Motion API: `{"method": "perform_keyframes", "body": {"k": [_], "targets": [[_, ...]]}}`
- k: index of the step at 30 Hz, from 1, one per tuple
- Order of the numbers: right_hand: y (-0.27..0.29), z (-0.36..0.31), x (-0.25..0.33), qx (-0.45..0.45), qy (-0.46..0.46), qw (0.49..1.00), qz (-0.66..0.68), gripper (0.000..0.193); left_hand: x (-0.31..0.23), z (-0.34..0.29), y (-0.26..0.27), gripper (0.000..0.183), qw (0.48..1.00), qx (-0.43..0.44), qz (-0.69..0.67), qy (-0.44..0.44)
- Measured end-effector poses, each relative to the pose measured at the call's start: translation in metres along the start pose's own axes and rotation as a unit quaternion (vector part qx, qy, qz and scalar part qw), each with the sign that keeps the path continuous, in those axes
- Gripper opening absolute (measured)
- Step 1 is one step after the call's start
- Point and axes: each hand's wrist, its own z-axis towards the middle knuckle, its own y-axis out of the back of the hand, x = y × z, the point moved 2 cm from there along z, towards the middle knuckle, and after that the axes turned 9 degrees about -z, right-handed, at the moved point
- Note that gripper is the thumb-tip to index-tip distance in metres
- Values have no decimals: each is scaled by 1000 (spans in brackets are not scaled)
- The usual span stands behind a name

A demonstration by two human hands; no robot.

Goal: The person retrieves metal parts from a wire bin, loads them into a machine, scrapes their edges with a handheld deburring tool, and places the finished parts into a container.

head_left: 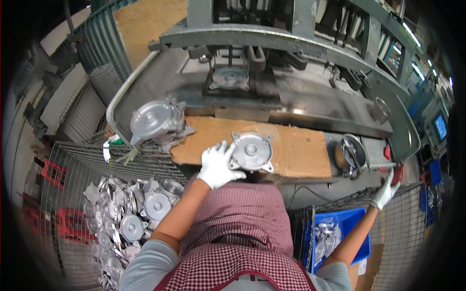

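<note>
Two gloved hands: your left hand (218, 165) has fingers spread and thumb apart, at the left rim of the round cast-metal cover (251, 152); your right hand (385, 192) is by a red object (398, 174), and I cannot tell if its fingers pinch.
Round cast-metal cover: it lies on the cardboard sheet (306, 150), close to the front edge; an uneven push could tip it off.
Metal pot (341, 157): tools stick out of it; your right forearm could catch them.
Cover stack (158, 119): it is uneven; a knock from your left elbow could make it slide.
Press fixture (272, 92): fingers there could be crushed.
</note>
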Motion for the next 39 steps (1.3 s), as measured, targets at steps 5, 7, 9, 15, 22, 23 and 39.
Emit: {"method": "perform_keyframes", "body": {"k": [5, 7, 9, 15, 22, 23, 39], "targets": [[-47, -123, 160, 546, 75, 821, -151, 54, 7, -3, -4, 89, 996, -80, -36, -24], [-71, -165, 155, 625, 253, 695, -249, 62, 5, 2, -6, 88, 995, -81, -36, -34], [-79, -187, 194, 661, 276, 595, -364, 62, 7, 0, -6, 87, 996, -81, -25, -39], [-123, -237, 215, 671, 304, 591, -329, 60, 1, -1, 2, 99, 996, -80, -43, -20], [-169, -233, 209, 615, 285, 659, -325, 60, 0, 1, 2, 99, 995, -84, -47, -17], [-163, -225, 204, 602, 285, 666, -336, 59, 2, 1, 1, 99, 995, -83, -48, -16], [-97, -241, 215, 670, 293, 607, -311, 62, 5, 5, -8, 88, 994, -99, -32, -41]]}}
